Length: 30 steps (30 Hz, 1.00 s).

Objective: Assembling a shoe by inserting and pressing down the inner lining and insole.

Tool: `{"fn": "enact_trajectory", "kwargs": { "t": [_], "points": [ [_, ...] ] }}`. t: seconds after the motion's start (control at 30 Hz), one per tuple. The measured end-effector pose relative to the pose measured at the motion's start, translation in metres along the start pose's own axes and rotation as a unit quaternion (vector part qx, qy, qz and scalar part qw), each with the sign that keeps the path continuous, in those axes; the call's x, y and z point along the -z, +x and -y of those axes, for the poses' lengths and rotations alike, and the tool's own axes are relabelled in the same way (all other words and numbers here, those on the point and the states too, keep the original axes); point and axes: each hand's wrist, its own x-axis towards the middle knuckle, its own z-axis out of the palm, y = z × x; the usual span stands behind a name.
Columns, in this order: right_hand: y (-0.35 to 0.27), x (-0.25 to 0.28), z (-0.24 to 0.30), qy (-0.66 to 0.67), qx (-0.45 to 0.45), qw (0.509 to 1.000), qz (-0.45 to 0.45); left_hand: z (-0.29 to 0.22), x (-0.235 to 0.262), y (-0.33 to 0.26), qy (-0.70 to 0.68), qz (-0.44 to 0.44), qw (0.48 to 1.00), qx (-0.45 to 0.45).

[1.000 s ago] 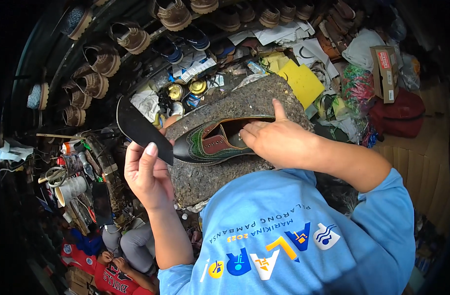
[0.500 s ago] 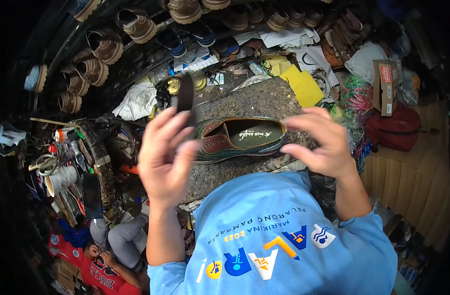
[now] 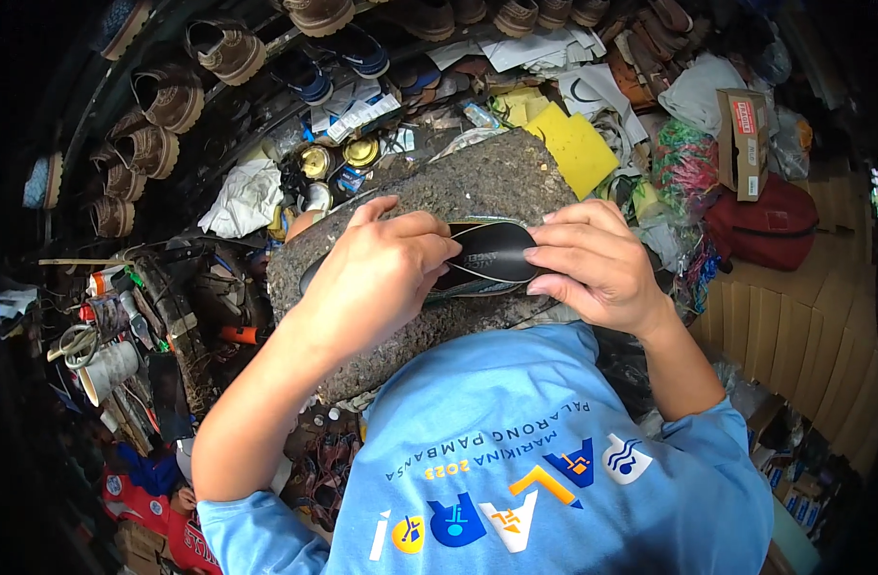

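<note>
A dark leather shoe [image 3: 477, 287] lies sideways over the work block, toe to the left, mostly covered by my hands. A black insole [image 3: 492, 251] with faint lettering at its heel end sits in or over the shoe's opening. My left hand [image 3: 386, 264] reaches across the front of the shoe, its fingers bent down onto the insole's middle. With thumb and fingers, my right hand [image 3: 592, 264] grips the heel end of the insole, against the back of the shoe. Left of my left hand a dark rounded edge shows; I cannot tell which piece it belongs to.
The rough stone-like block [image 3: 362, 359] stands right before me. Beyond it lie open tins [image 3: 360, 150], a crumpled white cloth [image 3: 244, 198] and yellow sheets [image 3: 573, 149]. Brown shoes [image 3: 168, 96] line the shelf at far left. A small carton [image 3: 743, 144] and red bag [image 3: 765, 230] are right.
The blurred dark strip by my left hand is gone from there; a black insole now covers the shoe's pale lettered inside. Both hands have closed in on the shoe, the left moving right.
</note>
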Motion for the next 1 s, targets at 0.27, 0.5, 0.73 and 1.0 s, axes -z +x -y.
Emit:
{"fn": "enact_trajectory", "kwargs": {
  "t": [0.27,0.5,0.73,1.0],
  "points": [
    [0.019,-0.017,0.015,-0.027,-0.07,0.997,0.029,-0.01,0.0,0.012,0.079,0.136,0.986,0.052],
    [0.02,-0.032,0.026,0.061,-0.256,0.965,-0.001,-0.019,-0.014,-0.004,0.118,0.094,0.985,0.079],
    [0.015,-0.034,0.023,0.103,-0.276,0.956,0.008,-0.024,-0.02,-0.006,0.096,0.03,0.991,0.083],
    [0.017,-0.034,0.016,0.116,-0.279,0.953,0.019,-0.021,-0.024,0.0,0.08,0.035,0.994,0.068]
  ]
}}
